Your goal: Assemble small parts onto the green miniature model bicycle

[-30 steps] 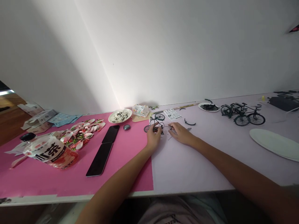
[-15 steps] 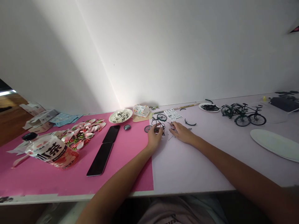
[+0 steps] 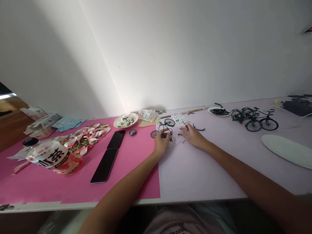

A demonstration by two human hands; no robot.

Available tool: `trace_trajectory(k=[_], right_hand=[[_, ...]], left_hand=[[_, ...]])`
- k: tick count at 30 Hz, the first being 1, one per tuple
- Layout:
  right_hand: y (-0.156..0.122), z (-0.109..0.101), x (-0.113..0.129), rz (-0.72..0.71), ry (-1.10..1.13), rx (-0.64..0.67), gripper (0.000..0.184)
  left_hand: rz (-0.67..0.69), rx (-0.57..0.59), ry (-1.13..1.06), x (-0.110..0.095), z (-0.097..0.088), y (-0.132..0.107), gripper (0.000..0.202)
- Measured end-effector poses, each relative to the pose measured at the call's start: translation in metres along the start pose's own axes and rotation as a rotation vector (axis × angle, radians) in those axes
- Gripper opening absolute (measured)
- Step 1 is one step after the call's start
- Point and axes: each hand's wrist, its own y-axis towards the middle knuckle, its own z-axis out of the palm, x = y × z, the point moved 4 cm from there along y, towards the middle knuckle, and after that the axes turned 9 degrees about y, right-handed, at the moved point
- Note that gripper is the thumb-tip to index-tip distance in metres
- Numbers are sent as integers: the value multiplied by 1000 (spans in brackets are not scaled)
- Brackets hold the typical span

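My left hand (image 3: 161, 142) is closed on a small dark model bicycle (image 3: 165, 127) that stands half built at the seam between the pink mat and the pale table. My right hand (image 3: 194, 136) rests just to the right of it, fingers curled near a printed instruction sheet (image 3: 179, 119). Whether those fingers hold anything is too small to make out. A few tiny dark and metal parts (image 3: 179, 140) lie on the table between the two hands.
Finished model bicycles (image 3: 254, 118) stand at the back right beside a small plate of dark parts (image 3: 218, 111). A white plate (image 3: 287, 150) lies far right. Two black phones (image 3: 109, 156), a bottle (image 3: 52, 158), a bowl (image 3: 125, 121) and wrappers (image 3: 85, 138) occupy the pink mat (image 3: 73, 182).
My right hand has slid away from me and a little right, toward the instruction sheet, uncovering the small parts. My left hand has stayed on the model bicycle.
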Motion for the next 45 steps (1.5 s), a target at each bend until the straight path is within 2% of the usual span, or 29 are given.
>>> trace_trajectory(k=[5,10,13,17,20,29,36,45], right_hand=[[0,-2,3,-79,129,-176,40],[-3,-3,12,-100,337,-252,56],[-6,-1,18,-52,499,-264,61],[-12,12,22,97,759,-192,67],[-15,19,21,156,849,-184,70],[-13,20,13,175,890,-187,71],[-14,21,14,142,858,-157,69],[-12,17,12,174,829,-121,72]], left_hand=[[7,8,16,-1,0,0,36],[9,10,16,-4,0,-2,33],[19,21,24,-7,1,-4,30],[29,47,21,-11,2,-6,30],[52,84,20,-13,4,-8,30],[79,122,-41,-8,9,-9,30],[129,68,63,-15,4,-11,28],[208,79,132,-21,5,-16,26]])
